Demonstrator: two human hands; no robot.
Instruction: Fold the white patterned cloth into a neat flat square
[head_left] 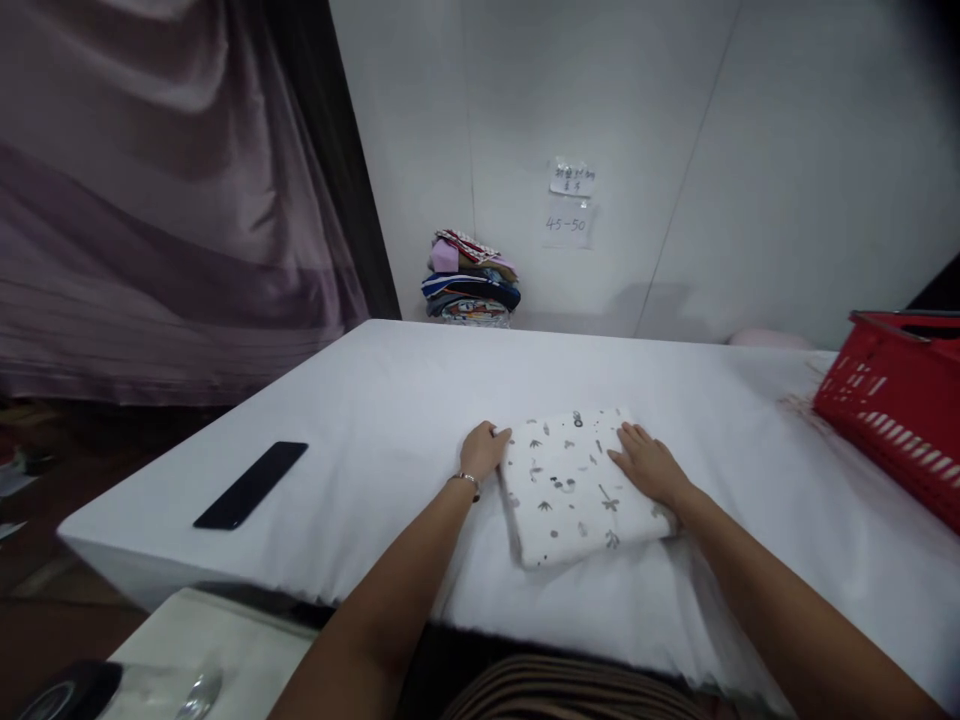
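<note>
A folded white cloth with small grey prints (pixel 570 485) lies on the white table (pixel 390 400) in front of me. My left hand (pixel 484 450) is curled against the cloth's left edge, fingers closed on it. My right hand (pixel 649 465) lies flat on the cloth's right side, fingers stretched out.
A black phone (pixel 251 484) lies near the table's left edge. A red plastic basket (pixel 896 410) stands at the right. A stack of folded colourful clothes (pixel 471 280) sits at the far edge by the wall. A purple curtain (pixel 150 200) hangs on the left.
</note>
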